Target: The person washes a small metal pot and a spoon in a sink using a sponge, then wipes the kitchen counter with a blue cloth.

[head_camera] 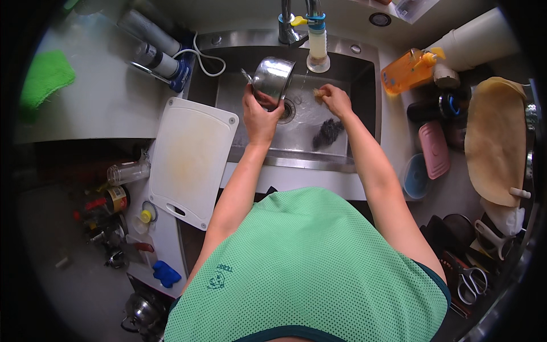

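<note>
My left hand [263,115] grips a shiny steel pot [273,79], tilted on its side above the left part of the stainless sink [307,162]. My right hand [335,99] pinches a small yellowish piece, perhaps a scrubber [318,93], over the sink to the right of the pot. A little water falls from the faucet's filter nozzle [318,51] between pot and right hand. On the sink floor, below my right hand, lies a dark mesh-like clump [328,133]. The drain [287,112] shows partly behind the pot and left hand.
A white cutting board [192,158] lies left of the sink. An orange soap bottle [408,72], a black flask [429,107], a pink lid [434,149] and a blue container [416,176] are on the right. A white cable [209,55] loops over the sink's back left corner.
</note>
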A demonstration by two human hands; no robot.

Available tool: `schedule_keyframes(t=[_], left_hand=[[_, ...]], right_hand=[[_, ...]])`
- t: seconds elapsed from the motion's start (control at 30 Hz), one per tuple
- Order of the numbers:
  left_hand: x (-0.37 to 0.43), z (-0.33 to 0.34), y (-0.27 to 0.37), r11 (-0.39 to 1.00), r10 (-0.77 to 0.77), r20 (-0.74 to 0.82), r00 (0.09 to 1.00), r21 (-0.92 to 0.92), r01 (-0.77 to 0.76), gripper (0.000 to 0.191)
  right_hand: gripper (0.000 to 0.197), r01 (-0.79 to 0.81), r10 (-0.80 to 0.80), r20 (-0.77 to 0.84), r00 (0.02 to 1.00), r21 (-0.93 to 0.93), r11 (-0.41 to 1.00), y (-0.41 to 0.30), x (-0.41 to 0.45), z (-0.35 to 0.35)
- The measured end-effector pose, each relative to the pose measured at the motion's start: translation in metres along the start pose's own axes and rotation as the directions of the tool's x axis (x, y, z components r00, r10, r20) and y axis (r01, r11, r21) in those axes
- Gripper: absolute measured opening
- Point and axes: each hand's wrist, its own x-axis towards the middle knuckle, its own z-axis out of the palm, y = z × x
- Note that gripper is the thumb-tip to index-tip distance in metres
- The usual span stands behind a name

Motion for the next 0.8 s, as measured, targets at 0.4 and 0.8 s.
schedule_keyframes(t=[0.4,0.8], left_hand=[[-0.002,0.008,0.004,0.948,-0.239,0.146,0.960,-0.176,0.263,0.073],[0.005,0.037,-0.003,0.612,-0.549,0.361,0.754,-0.441,0.657,0.045]], right_hand=[[0.020,0.143,0.117,0.391,0.913,-0.575,0.805,0.076,-0.059,0.053],[0.034,0.151,0.303,0.619,0.725,-0.572,0.806,0.082,-0.066,0.044]])
